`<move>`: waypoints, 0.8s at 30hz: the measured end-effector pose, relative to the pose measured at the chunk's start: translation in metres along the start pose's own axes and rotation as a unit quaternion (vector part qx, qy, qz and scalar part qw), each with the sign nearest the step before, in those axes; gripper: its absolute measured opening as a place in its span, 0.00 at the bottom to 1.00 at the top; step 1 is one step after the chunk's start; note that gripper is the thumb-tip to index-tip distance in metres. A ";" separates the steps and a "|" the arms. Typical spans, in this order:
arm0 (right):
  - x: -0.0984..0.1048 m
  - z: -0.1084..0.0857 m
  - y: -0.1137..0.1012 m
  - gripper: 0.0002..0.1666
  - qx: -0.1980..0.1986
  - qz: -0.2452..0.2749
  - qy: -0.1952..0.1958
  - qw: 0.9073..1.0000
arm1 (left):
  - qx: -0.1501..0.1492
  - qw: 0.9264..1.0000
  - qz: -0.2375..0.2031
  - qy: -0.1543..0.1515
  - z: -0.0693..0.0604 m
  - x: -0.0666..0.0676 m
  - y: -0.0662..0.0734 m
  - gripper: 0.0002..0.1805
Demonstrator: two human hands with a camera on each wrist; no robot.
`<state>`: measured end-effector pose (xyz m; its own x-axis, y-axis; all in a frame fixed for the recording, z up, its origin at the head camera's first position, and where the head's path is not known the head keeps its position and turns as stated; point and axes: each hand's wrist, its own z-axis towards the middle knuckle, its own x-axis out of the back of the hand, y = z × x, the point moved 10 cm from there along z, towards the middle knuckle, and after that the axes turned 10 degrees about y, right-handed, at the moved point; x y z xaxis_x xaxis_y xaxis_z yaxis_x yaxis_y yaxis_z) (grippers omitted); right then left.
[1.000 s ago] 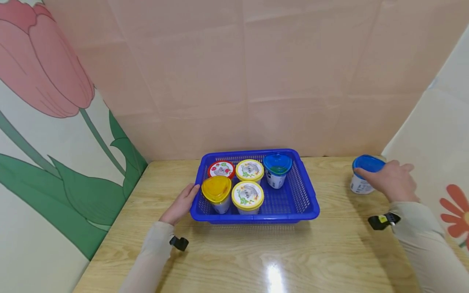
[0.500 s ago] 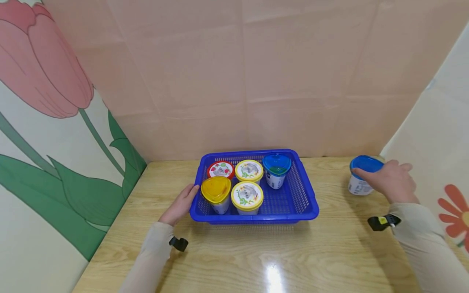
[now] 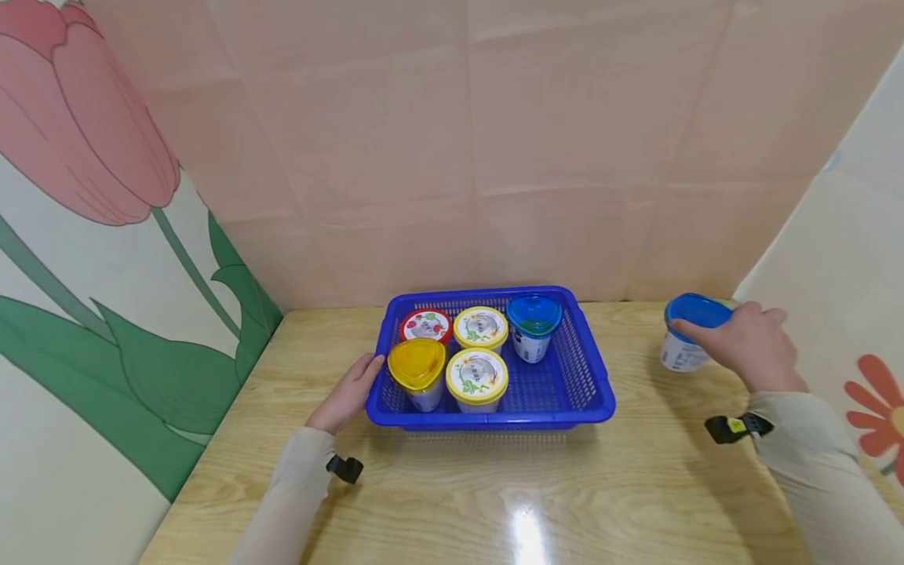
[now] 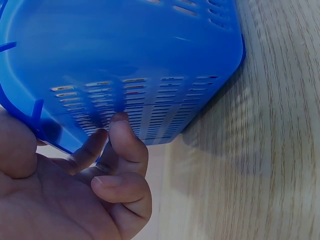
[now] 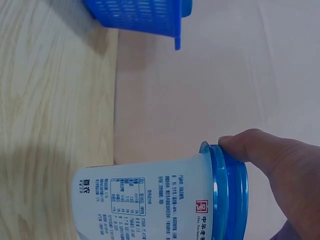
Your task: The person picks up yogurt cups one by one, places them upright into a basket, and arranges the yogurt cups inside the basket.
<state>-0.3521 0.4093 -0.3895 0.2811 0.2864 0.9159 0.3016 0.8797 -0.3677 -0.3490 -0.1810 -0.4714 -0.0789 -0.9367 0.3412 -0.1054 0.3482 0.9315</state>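
Note:
At the right of the head view my right hand grips a white yogurt cup by its blue lid. The thumb presses the lid's edge, and printed text covers the cup's side in the right wrist view. Whether the cup's base touches the table, I cannot tell. My left hand holds the left rim of a blue plastic basket, thumb on the rim and fingers bent below it by the slotted wall. Inside the basket stand a red-lidded cup, a yellow domed-lid cup, two yellow-rimmed cups and a blue-lidded cup.
A wooden table carries the basket. Behind it rises a wall covered in pinkish sheeting. Side walls bear a painted tulip on the left and a red flower on the right. The basket's right part shows bare floor.
The blue-lidded yogurt cup in my right hand has shifted a little to the left. My left hand and the basket have stayed in place.

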 end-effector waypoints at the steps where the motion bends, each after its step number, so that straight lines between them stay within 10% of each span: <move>1: 0.001 -0.001 -0.002 0.74 0.001 0.002 0.001 1.000 | 0.001 1.000 0.001 0.000 0.000 0.000 0.000 0.32; 24: 0.030 -0.024 -0.053 0.73 0.047 0.056 0.020 0.997 | 0.003 1.000 -0.009 -0.006 0.000 0.000 0.000 0.31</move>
<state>-0.3381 0.3623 -0.3460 0.3448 0.3718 0.8619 0.1797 0.8751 -0.4494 -0.3491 -0.1804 -0.4710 -0.0886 -0.9422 0.3231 -0.1134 0.3318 0.9365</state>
